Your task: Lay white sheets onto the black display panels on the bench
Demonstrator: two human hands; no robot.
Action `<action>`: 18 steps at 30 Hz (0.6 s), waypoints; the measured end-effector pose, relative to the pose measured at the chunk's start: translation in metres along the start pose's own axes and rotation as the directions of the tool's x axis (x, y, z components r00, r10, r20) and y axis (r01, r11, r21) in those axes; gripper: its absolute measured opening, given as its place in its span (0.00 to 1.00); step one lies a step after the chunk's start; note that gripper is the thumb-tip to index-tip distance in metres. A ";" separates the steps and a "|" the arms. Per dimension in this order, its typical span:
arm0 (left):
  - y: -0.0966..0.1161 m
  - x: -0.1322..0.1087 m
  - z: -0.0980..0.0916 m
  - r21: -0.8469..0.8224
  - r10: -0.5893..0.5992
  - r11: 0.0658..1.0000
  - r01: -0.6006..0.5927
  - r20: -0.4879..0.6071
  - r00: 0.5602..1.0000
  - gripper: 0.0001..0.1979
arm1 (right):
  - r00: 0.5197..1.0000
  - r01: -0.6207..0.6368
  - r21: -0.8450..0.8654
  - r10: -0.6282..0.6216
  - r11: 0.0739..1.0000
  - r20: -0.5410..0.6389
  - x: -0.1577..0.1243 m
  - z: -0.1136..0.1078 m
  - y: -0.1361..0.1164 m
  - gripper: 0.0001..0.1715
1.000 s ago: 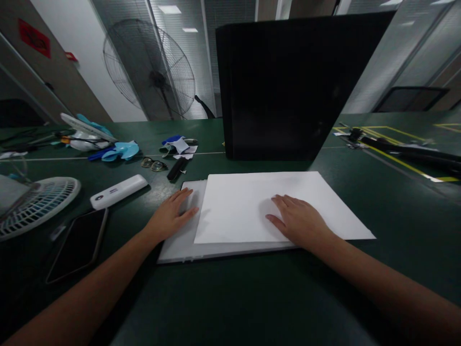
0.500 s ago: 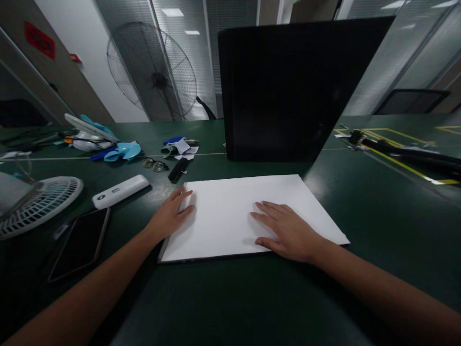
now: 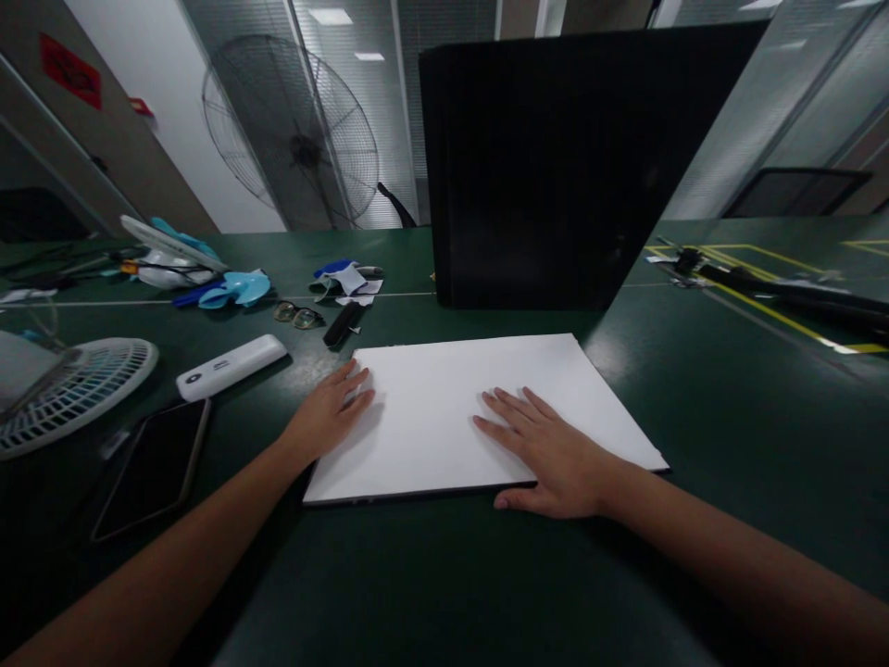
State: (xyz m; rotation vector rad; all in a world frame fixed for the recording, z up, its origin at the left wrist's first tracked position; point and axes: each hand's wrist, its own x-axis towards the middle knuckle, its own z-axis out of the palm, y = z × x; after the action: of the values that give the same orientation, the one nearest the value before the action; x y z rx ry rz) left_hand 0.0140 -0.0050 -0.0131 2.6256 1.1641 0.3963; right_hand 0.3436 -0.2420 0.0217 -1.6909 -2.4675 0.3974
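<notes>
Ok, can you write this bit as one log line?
left hand: at left edge of white sheet; right hand: spread on white sheet, thumb past near edge; phone: on green table

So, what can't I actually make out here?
Head view: most of what's under the white sheet, which covers it.
Head view: both palms, hidden by the backs of left hand and right hand.
Head view: left part of the near white fan, cut by the picture's edge.
</notes>
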 end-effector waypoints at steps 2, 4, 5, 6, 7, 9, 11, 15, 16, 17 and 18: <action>0.002 -0.001 0.000 0.012 0.003 1.000 -0.004 0.009 1.000 0.33 | 1.000 0.018 0.009 -0.017 1.000 -0.017 0.000 -0.001 -0.001 0.57; 0.003 -0.001 -0.001 0.031 0.004 1.000 -0.004 0.028 1.000 0.36 | 0.998 0.050 -0.002 -0.050 0.999 -0.037 0.000 -0.002 -0.003 0.53; 0.003 -0.001 -0.001 0.040 0.002 0.999 -0.003 0.039 0.999 0.38 | 0.996 0.072 -0.019 -0.073 0.997 -0.049 0.000 -0.003 -0.003 0.50; 0.003 -0.001 -0.001 0.048 0.000 0.999 -0.002 0.050 0.999 0.40 | 0.993 0.098 -0.044 -0.100 0.994 -0.065 0.000 -0.003 -0.004 0.48; 0.002 -0.001 -0.001 0.053 -0.001 0.999 -0.002 0.059 0.998 0.41 | 0.988 0.127 -0.075 -0.133 0.989 -0.083 -0.001 -0.004 -0.005 0.45; 0.001 -0.001 0.000 0.058 0.002 0.998 -0.005 0.058 0.998 0.41 | 0.969 0.193 -0.147 -0.211 0.970 -0.125 -0.002 -0.004 -0.005 0.39; -0.001 -0.001 0.000 0.060 0.007 0.998 -0.010 0.048 0.999 0.40 | 0.936 0.260 -0.219 -0.302 0.940 -0.182 -0.003 -0.003 -0.006 0.32; 0.000 -0.001 0.000 0.055 0.005 0.998 -0.007 0.037 0.999 0.39 | 0.811 0.363 -0.381 -0.490 0.850 -0.321 -0.004 -0.001 -0.012 0.16; 0.001 -0.001 0.000 0.050 0.000 0.999 -0.001 0.035 0.999 0.39 | 0.762 0.385 -0.432 -0.545 0.816 -0.350 -0.004 -0.001 -0.015 0.13; 0.002 -0.001 0.000 0.043 -0.006 0.999 0.004 0.033 0.999 0.39 | 0.711 0.400 -0.484 -0.597 0.778 -0.372 -0.004 -0.001 -0.018 0.10; 0.002 -0.001 -0.001 0.033 -0.010 0.999 0.009 0.030 0.999 0.39 | 0.661 0.411 -0.533 -0.644 0.740 -0.384 -0.004 -0.002 -0.021 0.09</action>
State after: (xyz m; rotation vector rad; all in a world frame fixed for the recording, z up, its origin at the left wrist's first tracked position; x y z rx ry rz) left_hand 0.0145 -0.0069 -0.0118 2.6429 1.1832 0.3368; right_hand 0.3267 -0.2528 0.0293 -0.8456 -2.5001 -0.6332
